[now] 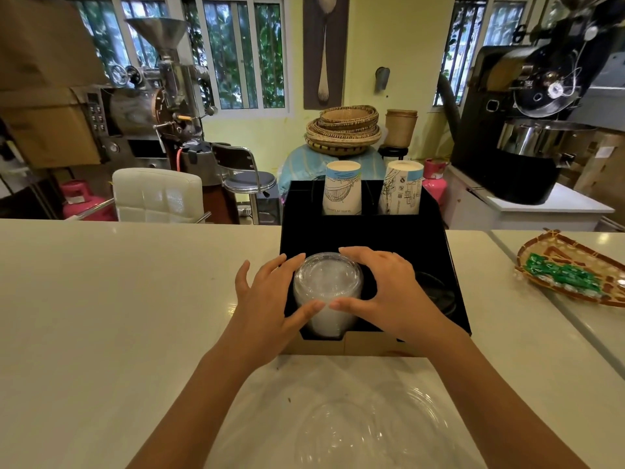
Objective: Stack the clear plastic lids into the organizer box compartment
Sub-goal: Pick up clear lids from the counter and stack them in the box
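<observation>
A tall stack of clear plastic lids [327, 286] stands in the front left compartment of the black organizer box [365, 231]. My left hand [270, 302] curls around the stack's left side, thumb on its front. My right hand [389, 292] wraps the right side, its thumb meeting the left thumb at the front. Both hands grip the stack. A clear plastic wrapper or dome [355, 424] lies on the counter in front of the box, between my forearms.
Two stacks of printed paper cups [342, 189] [402, 191] stand in the box's rear compartments. Black lids [436, 292] lie in the front right compartment. A woven tray with green packets [571, 272] sits on the counter at the right. White counter [118, 282] spreads to the left.
</observation>
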